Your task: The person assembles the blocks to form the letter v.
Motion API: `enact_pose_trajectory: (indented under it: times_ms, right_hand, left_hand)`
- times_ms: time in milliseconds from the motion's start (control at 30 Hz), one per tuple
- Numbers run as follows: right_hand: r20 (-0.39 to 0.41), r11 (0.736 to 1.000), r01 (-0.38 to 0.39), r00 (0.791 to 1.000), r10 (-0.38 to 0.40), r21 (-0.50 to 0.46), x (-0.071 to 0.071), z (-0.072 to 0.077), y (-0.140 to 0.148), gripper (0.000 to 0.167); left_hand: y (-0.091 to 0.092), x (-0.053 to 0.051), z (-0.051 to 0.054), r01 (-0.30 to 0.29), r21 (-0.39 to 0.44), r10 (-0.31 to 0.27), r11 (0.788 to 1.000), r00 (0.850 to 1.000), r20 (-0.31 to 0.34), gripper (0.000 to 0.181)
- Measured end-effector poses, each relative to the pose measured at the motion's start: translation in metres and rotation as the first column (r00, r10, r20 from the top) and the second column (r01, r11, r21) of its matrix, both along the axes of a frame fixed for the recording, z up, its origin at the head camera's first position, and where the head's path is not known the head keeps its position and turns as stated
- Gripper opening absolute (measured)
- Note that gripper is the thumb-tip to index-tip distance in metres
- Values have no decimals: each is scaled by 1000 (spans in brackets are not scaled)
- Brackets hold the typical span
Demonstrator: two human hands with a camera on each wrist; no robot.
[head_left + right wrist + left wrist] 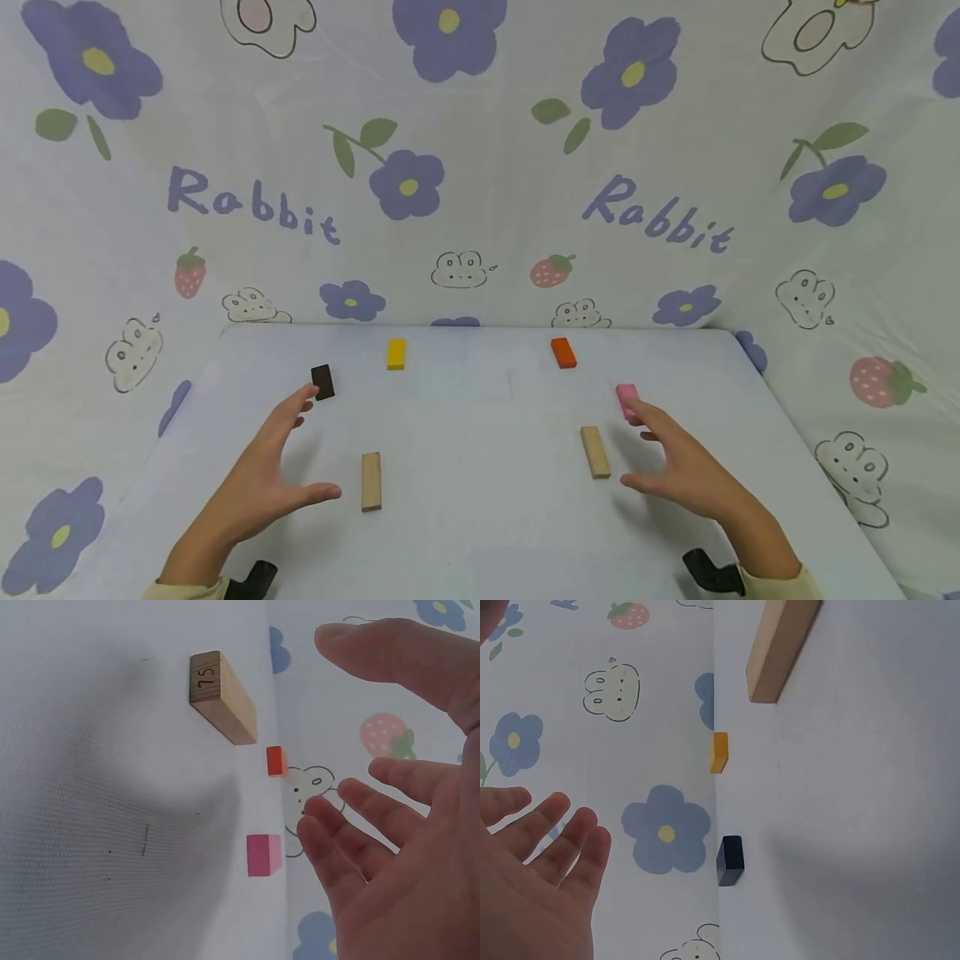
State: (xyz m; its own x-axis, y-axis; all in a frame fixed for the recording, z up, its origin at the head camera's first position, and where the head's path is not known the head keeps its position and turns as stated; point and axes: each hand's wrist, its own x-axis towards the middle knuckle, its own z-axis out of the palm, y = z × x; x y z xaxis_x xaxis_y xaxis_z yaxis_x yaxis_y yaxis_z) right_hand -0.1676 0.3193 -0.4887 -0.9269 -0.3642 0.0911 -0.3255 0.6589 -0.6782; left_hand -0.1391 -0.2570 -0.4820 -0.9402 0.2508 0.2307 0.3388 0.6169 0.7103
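Note:
My left hand (262, 475) hovers above the white table at the left, thumb and fingers spread, holding nothing. Nearest to it are a black block (322, 382) past its fingertips and a plain wooden block (371, 482) right of its thumb. On the other side my right hand (690, 467) hovers the same way, its palm bare in the right wrist view. A pink block (626, 398) lies beyond its fingers, partly covered by them in the head view. Just left of that thumb lies a second wooden block (225, 701), marked 75 on its end.
Toward the table's back edge lie a yellow block (396, 354) and an orange-red block (563, 352). A cloth (480, 167) printed with flowers, rabbits and strawberries hangs behind the white table (480, 533) and along its sides.

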Motion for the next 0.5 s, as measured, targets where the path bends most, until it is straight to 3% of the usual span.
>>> enact_pose_trajectory:
  times_ms: [267,500]
  right_hand:
    - [70,1000,15,997,-15,-6,-4,-10,-1,110]
    - [83,1000,20,996,-21,21,-7,-13,-6,104]
  left_hand:
    - [5,-1,-2,9,-11,-9,1000,1000,-1,128]
    - [9,-2,-4,40,-3,-40,999,999,0,128]
